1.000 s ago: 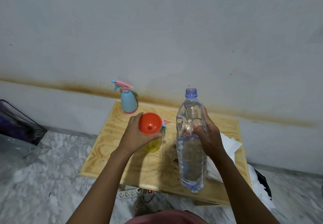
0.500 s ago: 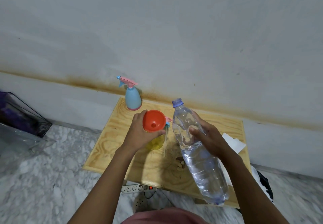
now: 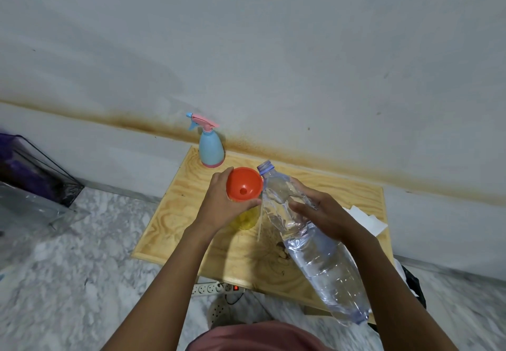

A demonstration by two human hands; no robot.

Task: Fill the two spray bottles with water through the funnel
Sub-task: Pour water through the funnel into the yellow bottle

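While left hand [image 3: 219,203] grips funnel [image 3: 243,188] on yellow bottle [image 3: 245,218], right hand [image 3: 319,214] clasping tilted water bottle [image 3: 309,241]: pour beginning; next, steady tilt over funnel.

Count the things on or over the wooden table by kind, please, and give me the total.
Spray bottles: 2, blue and yellow
Funnels: 1, orange
Water bottles: 1
Loose spray tubes: 1
White paper sheets: 1 pile
Total: 6

Soft even light, wide-angle edge distortion
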